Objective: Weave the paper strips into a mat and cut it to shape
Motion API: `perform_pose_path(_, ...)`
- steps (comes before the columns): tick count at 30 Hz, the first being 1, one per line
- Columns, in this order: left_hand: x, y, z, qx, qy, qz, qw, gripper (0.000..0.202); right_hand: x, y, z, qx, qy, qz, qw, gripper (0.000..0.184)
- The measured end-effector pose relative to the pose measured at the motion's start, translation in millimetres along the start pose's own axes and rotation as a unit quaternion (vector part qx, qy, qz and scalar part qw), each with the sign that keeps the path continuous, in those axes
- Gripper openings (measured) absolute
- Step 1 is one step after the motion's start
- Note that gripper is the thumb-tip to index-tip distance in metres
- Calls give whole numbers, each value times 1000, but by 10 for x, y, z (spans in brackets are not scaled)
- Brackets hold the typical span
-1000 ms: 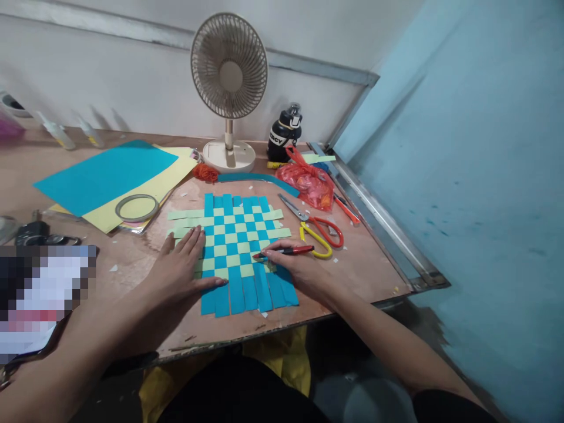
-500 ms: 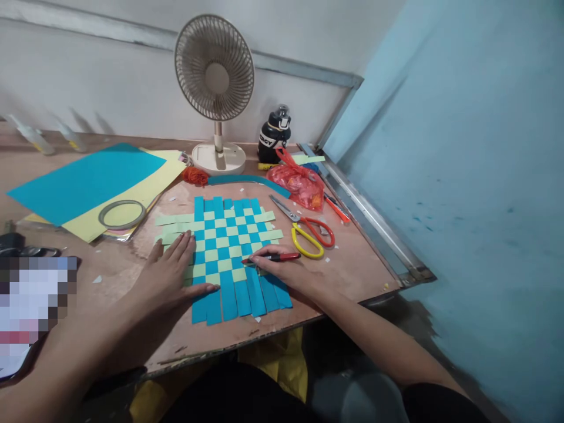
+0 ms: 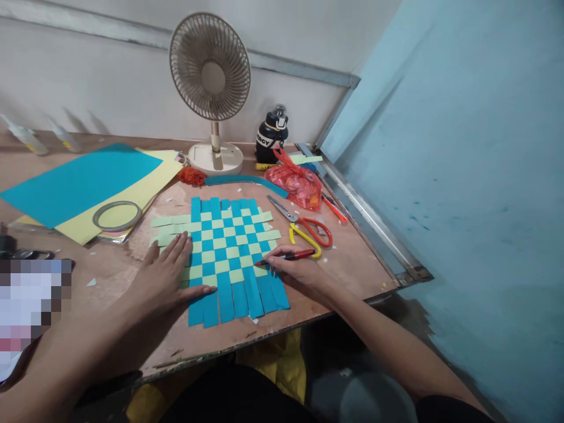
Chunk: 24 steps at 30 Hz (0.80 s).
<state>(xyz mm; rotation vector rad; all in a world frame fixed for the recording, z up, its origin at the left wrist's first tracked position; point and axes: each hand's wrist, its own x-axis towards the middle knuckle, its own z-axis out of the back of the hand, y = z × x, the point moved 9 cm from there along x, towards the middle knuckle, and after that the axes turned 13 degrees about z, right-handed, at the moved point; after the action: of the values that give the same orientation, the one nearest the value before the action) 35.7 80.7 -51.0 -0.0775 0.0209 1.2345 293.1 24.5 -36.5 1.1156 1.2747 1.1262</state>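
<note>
A woven mat of blue and pale green paper strips (image 3: 227, 247) lies on the wooden table (image 3: 352, 264) in front of me. My left hand (image 3: 165, 276) rests flat on the mat's left side, fingers spread, thumb over the lower blue strips. My right hand (image 3: 293, 271) pinches a red marker (image 3: 291, 256) and holds it nearly flat, its tip touching the right part of the weave.
Scissors with red and yellow handles (image 3: 304, 226) lie right of the mat, by a red plastic bag (image 3: 295, 182). A desk fan (image 3: 211, 88) and black bottle (image 3: 271, 138) stand behind. Blue and yellow sheets (image 3: 83, 182) with a tape ring (image 3: 117, 215) lie left. The table edge is near.
The view has drifted a little right. My right hand and the marker have shifted slightly rightward along the weave; my left hand stays pressed on the mat.
</note>
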Motion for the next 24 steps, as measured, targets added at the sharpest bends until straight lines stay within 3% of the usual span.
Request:
perform_pose_path(7,-9,-3,12,-10,-13,-4,1000,117,21,106,70,76,-19,6,997,25)
perform_pose_path(24,-11,-8,10,0,-21,-11,1000,118,212,295,272,-26,-29,25,999,20)
